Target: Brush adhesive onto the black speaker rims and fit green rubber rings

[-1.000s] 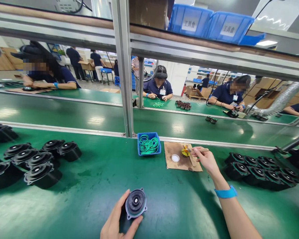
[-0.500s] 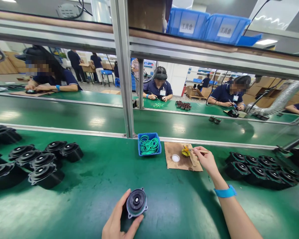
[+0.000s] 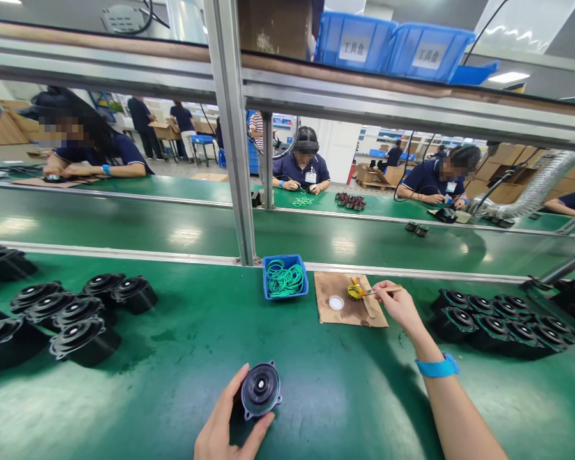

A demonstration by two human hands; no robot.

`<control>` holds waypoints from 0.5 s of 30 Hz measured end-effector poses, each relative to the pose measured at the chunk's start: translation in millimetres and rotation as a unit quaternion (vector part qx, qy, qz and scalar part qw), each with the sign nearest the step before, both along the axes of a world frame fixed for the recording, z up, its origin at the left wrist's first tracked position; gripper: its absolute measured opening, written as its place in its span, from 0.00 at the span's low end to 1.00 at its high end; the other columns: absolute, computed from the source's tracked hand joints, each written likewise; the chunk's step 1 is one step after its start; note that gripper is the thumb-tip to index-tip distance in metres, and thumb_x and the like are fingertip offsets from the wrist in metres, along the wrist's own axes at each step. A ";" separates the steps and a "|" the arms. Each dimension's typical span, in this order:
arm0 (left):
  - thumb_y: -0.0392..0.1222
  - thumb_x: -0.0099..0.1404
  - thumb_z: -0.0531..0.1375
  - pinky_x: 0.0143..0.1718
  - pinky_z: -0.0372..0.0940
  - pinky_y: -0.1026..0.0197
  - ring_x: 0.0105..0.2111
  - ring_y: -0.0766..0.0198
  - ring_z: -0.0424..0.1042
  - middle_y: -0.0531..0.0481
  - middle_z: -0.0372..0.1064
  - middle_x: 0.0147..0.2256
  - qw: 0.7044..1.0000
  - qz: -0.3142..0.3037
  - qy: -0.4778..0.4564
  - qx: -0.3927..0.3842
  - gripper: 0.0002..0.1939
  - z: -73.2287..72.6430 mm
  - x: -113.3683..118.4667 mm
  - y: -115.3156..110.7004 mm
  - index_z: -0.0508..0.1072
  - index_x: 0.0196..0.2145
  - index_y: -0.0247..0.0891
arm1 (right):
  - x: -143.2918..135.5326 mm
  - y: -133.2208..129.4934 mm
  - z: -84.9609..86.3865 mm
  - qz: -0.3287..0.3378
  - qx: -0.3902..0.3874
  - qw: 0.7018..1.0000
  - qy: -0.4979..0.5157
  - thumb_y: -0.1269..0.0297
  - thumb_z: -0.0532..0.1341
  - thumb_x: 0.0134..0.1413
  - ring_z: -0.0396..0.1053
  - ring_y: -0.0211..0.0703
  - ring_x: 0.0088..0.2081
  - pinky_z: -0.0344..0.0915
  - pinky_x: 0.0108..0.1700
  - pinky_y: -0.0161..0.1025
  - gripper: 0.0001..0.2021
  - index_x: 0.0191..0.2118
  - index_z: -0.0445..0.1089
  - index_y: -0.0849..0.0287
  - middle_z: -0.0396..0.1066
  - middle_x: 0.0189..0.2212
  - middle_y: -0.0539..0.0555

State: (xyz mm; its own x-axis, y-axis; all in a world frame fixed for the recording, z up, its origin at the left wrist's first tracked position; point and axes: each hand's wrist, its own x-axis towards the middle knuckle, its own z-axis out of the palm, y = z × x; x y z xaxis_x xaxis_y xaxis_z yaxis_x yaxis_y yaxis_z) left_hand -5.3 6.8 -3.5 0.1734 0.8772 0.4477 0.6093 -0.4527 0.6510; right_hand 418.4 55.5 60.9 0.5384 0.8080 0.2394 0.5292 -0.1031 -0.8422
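Note:
My left hand is closed around a round black motor housing with mounting ears on its rim, low in the middle of the view. In my right hand is a small brush with a wooden handle, pinched between the fingers. The brush's tip is at a small yellow cup, which stands on a stained piece of cardboard. Beside the cup lies a white round lid. A blue bin to the left of the cardboard holds green rubber rings.
Several black housings stand on the green table at the left. Several more, with green rings, are grouped at the right. A metal post rises behind the blue bin. Co-workers sit across the bench.
My right hand has tipped the brush lower, with its bristles now at the right side of the yellow cup. The view has shifted slightly. My left hand keeps hold of the housing.

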 end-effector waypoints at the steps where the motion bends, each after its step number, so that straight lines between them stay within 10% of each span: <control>1: 0.54 0.62 0.63 0.44 0.76 0.60 0.43 0.55 0.81 0.48 0.78 0.50 1.000 0.003 -0.001 -0.002 0.28 0.5 -0.1 0.0 0.67 0.57 0.44 | -0.1 -0.9 1.7 -0.003 0.003 1.000 -0.003 0.50 0.62 0.44 0.68 0.43 0.23 0.62 0.28 0.37 0.14 0.25 0.71 0.57 0.74 0.21 0.53; 15: 0.53 0.64 0.61 0.43 0.77 0.61 0.43 0.56 0.81 0.47 0.78 0.50 0.999 0.003 0.047 0.016 0.28 3.8 -0.4 -2.1 0.64 0.59 0.43 | -11.1 1.9 -1.0 -0.092 0.107 0.986 0.087 0.34 0.61 0.46 0.66 0.42 0.21 0.64 0.23 0.37 0.31 0.29 0.75 0.63 0.72 0.21 0.56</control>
